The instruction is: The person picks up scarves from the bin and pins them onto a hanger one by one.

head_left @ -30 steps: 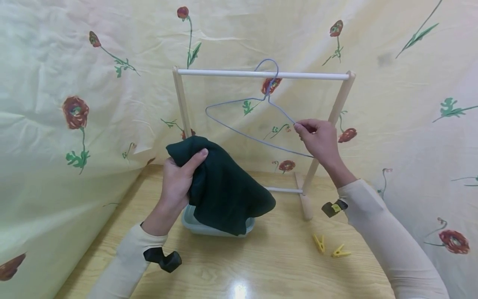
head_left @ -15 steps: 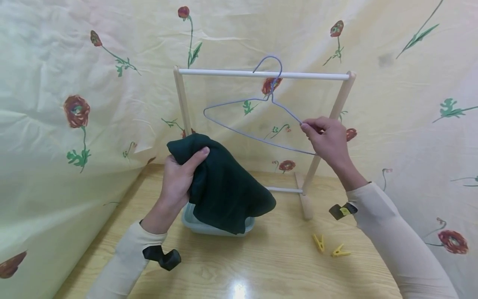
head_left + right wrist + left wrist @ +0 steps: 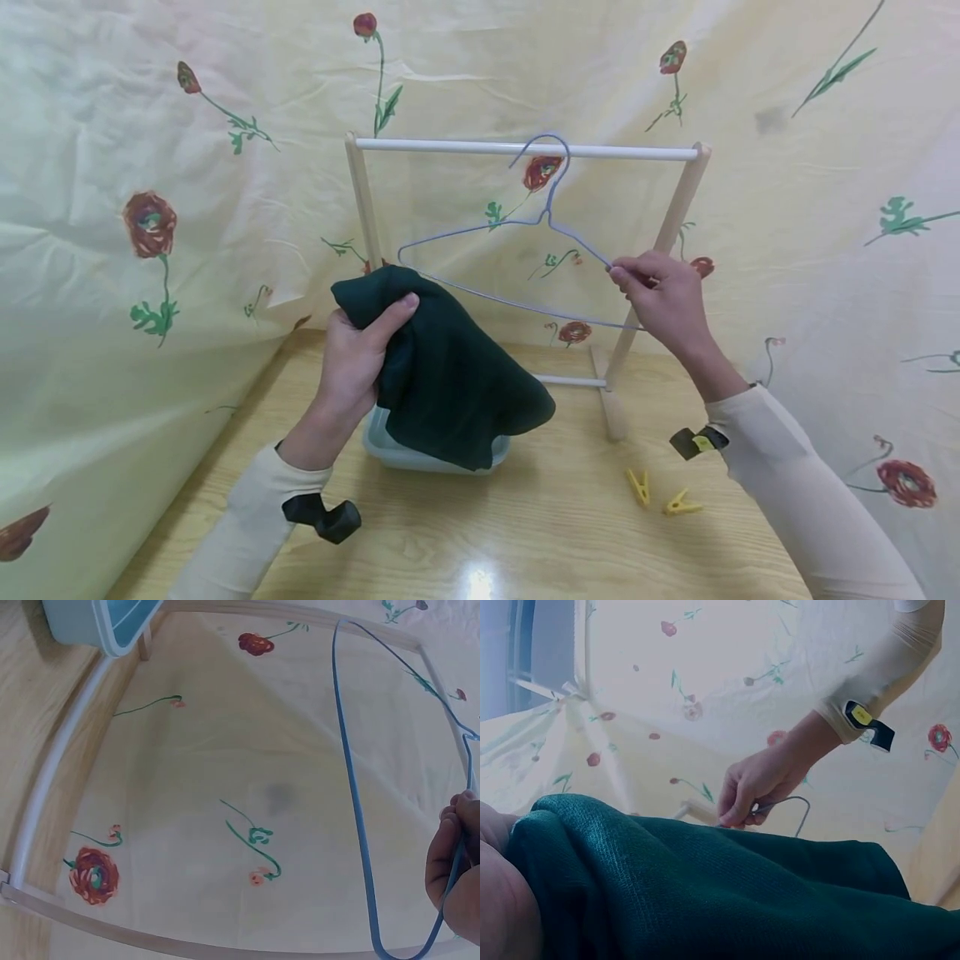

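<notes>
My left hand [image 3: 356, 367] grips a dark green cloth [image 3: 457, 375] near its upper left corner, thumb on top; the rest hangs down in folds. The kind of cloth cannot be told. My right hand [image 3: 663, 300] pinches the right shoulder of a blue wire hanger [image 3: 480, 292]. The hanger's hook overlaps the white top bar of a small wooden rack [image 3: 678, 200] in the head view, its tip in front of the bar. In the left wrist view the cloth [image 3: 705, 892] hides most of the hanger. The right wrist view shows the hanger [image 3: 356, 795] bare.
A pale blue plastic basin [image 3: 405, 454] stands on the wooden floor, partly hidden under the cloth. Two yellow clothespins [image 3: 639, 487] lie to the right. A flowered curtain [image 3: 225, 192] surrounds the rack at the back and sides.
My right hand has moved right and then down with the hanger. The hook tip, earlier behind the bar, now shows in front of it. The left hand and cloth have barely moved.
</notes>
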A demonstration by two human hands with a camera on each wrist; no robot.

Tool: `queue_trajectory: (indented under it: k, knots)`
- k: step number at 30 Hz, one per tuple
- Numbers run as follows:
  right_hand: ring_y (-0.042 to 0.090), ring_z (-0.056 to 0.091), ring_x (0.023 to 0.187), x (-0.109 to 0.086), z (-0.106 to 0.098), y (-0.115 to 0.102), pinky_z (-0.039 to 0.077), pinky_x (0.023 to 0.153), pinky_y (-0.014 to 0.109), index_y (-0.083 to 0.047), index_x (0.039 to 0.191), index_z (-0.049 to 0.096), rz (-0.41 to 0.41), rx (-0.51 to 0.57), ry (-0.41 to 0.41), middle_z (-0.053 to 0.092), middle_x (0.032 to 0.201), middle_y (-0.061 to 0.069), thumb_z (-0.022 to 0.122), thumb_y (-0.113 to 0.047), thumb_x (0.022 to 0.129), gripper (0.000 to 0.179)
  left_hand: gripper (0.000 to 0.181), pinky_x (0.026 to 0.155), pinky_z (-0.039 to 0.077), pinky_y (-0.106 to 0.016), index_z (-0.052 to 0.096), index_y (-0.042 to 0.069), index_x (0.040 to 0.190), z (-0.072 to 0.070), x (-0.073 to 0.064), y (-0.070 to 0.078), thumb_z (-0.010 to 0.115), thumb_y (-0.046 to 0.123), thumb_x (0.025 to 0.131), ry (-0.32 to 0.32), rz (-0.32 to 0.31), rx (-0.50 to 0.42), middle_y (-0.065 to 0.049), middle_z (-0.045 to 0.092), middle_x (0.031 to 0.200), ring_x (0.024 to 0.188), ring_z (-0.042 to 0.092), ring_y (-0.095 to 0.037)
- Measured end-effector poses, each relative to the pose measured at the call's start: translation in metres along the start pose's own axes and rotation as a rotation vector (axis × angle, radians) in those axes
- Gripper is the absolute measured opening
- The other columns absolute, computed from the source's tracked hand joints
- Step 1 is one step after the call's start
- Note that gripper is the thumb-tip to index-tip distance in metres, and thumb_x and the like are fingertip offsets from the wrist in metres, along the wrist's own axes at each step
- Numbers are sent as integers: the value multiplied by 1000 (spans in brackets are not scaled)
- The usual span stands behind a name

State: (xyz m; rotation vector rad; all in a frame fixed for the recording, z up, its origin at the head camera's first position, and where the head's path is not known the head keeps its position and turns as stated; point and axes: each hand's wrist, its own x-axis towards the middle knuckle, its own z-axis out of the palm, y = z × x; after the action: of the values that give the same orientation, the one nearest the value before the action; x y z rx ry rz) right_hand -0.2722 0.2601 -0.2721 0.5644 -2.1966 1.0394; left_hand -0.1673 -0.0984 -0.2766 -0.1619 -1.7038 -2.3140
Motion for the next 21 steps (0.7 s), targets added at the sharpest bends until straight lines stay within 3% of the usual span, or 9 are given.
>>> queue_trajectory:
  k: [5, 11, 21]
  knots:
    - [3, 52, 64, -11, 3, 2, 39, 56, 14, 3, 97, 79, 11, 13, -16, 65, 77, 0, 73, -5, 94, 10, 25, 92, 57, -34, 66, 10, 116, 2, -3, 5, 75, 16, 94, 1, -1, -9, -4, 70, 109, 95, 67, -23]
    - [4, 52, 65, -25, 9, 2, 39, 56, 13, 2, 98, 79, 24, 35, -36, 67, 79, 12, 73, -5, 95, 11, 24, 92, 56, -34, 64, 11, 117, 7, -6, 13, 74, 16, 95, -7, 13, 4, -5, 69, 110, 97, 67, -24]
    - [9, 51, 63, -46, 25, 12, 39, 53, 15, 2, 99, 79, 34, 44, -99, 66, 79, 8, 71, -5, 95, 11, 16, 90, 57, -34, 67, 13, 110, 12, -9, 17, 73, 12, 95, -20, 37, -26, -2, 71, 105, 93, 68, -22]
